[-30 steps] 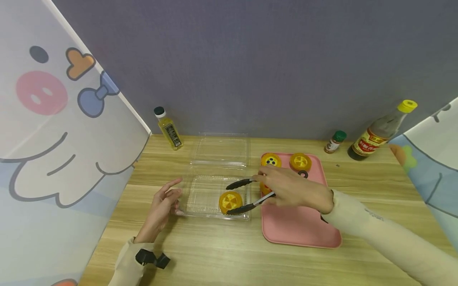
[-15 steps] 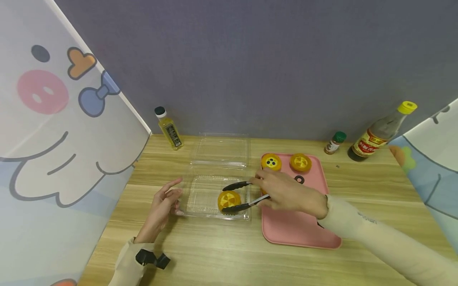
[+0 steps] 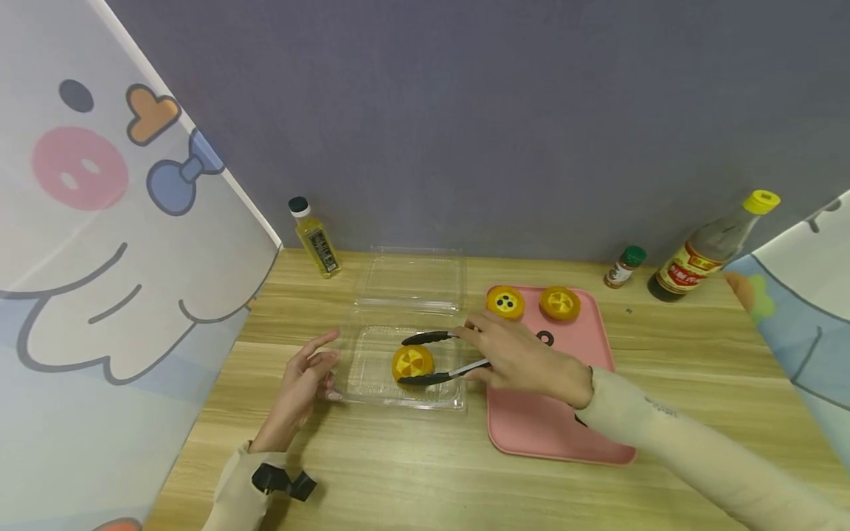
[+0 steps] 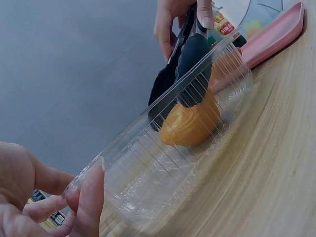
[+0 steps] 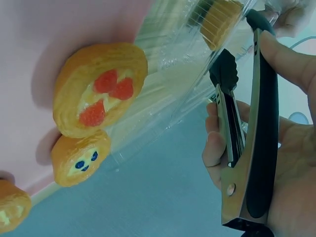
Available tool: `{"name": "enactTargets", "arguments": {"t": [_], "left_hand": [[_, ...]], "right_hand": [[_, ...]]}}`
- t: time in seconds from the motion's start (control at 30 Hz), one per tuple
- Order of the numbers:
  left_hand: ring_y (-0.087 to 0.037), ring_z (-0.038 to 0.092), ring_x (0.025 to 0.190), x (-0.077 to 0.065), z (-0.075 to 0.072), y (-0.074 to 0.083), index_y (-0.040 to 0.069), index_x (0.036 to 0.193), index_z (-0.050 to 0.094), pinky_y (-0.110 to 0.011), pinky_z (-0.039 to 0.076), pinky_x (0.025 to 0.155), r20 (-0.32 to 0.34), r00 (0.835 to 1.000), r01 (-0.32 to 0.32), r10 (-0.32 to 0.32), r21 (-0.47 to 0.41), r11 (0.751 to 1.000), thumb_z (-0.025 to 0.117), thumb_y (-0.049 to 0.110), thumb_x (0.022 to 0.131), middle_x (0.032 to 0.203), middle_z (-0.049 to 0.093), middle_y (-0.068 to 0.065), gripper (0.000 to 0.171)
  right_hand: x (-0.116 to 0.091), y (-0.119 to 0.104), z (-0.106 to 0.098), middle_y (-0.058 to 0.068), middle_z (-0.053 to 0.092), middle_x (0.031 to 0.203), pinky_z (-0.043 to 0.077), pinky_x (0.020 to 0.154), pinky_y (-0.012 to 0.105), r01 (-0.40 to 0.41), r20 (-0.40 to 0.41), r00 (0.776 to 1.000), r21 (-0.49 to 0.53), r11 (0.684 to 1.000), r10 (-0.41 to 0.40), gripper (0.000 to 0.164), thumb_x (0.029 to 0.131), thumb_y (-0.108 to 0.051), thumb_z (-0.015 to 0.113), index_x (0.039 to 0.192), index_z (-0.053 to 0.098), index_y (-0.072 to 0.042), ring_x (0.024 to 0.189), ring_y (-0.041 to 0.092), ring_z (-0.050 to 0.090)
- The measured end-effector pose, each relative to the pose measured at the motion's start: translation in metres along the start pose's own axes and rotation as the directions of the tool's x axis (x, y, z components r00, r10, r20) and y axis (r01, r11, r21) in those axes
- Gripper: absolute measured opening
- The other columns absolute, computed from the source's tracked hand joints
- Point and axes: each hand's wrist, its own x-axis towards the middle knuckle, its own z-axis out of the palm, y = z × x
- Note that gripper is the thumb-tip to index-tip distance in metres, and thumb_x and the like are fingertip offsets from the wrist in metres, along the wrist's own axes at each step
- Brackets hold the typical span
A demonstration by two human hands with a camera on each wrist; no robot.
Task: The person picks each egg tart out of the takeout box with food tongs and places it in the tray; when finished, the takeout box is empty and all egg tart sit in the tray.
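Note:
My left hand (image 3: 304, 387) pinches the near left corner of a clear plastic clamshell box (image 4: 143, 192) between thumb and fingers, as the left wrist view shows. My right hand (image 3: 521, 352) grips a pair of metal tongs (image 5: 261, 133) with black tips. Inside the box is a round yellow-orange fruit tart (image 3: 413, 360), with a tong tip on its far side and the other along its near side. In the left wrist view the tips overlap the tart's (image 4: 190, 126) upper part, seen through the box's wall.
The box's raised lid (image 3: 412, 279) lies behind it. On a pink tray (image 3: 551, 424) at the right are a blueberry tart (image 3: 505, 303), another fruit tart (image 3: 560, 304) and a strawberry tart (image 5: 101, 91). An oil bottle (image 3: 319, 247), a green-capped jar (image 3: 623, 269) and a yellow-capped bottle (image 3: 693, 262) stand along the back.
The tongs and the tart have shifted left, from the box's right side toward its middle. My right hand moved left with them, while my left hand stayed at the corner.

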Motion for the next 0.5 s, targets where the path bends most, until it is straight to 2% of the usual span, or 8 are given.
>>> {"name": "enactTargets", "arguments": {"t": [0.17,0.37,0.5], "left_hand": [[-0.005,0.049,0.060,0.0008,-0.0006,0.0002,0.012,0.156,0.043,-0.018,0.049,0.050,0.006,1.000,-0.015,0.015,-0.012,1.000,0.055,0.013,0.108,0.093,0.063,0.004,0.050],[-0.004,0.049,0.061,0.0010,-0.0015,0.0003,0.011,0.157,0.042,-0.018,0.049,0.051,0.010,1.000,-0.018,0.018,-0.010,1.000,0.056,0.013,0.108,0.095,0.064,0.005,0.051],[-0.005,0.049,0.061,0.0007,-0.0013,-0.0001,0.012,0.157,0.043,-0.018,0.049,0.051,0.009,1.000,-0.016,0.016,-0.007,1.000,0.055,0.013,0.108,0.095,0.064,0.004,0.050]], "right_hand": [[-0.0002,0.0012,-0.0056,0.005,0.061,0.118,0.055,0.075,0.032,0.004,0.004,1.000,0.018,1.000,-0.005,0.074,0.079,-0.036,0.092,0.141,0.063,-0.008,0.101,0.018,0.055],[0.0006,0.0014,-0.0051,0.008,0.062,0.122,0.057,0.072,0.034,0.009,0.004,1.000,-0.015,1.000,-0.009,0.078,0.076,-0.038,0.094,0.140,0.063,-0.007,0.105,0.021,0.057],[0.0022,0.0005,-0.0022,0.010,0.062,0.126,0.060,0.077,0.038,-0.010,0.018,1.000,-0.028,1.000,0.010,0.081,0.077,-0.040,0.094,0.142,0.061,-0.005,0.110,0.025,0.058]]}}
